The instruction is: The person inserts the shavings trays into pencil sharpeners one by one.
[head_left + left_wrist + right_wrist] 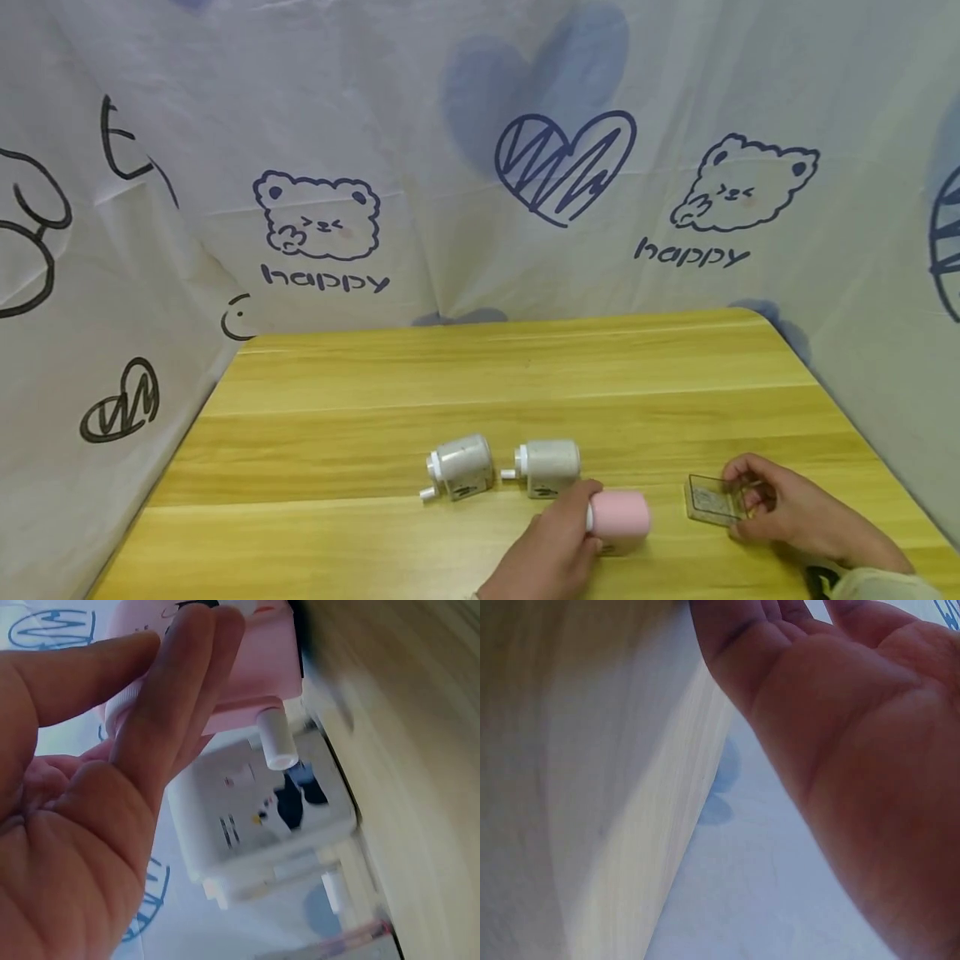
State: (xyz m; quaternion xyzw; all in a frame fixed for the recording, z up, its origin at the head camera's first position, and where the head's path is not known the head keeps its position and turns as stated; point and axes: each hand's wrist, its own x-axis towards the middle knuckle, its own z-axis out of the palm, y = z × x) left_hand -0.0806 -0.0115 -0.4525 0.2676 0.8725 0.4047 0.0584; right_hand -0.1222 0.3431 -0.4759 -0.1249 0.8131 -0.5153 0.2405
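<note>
My left hand (pixel 546 546) grips a pink crank pencil sharpener (pixel 621 513) low at the table's front, fingers around its crank end. In the left wrist view its white crank knob (pixel 279 742) sticks out below the pink body. At the right, my right hand (pixel 798 510) pinches the right end of a small clear shavings drawer (pixel 708 502), thumb on the near side and fingers on the far side. The right wrist view shows the palm, with the drawer hidden.
Two pale grey sharpeners, one on the left (pixel 465 467) and one nearer the pink one (pixel 551 467), lie on the wooden table (pixel 337 450) with cranks to the left. A white cloth with drawings (pixel 420 100) hangs behind and at both sides.
</note>
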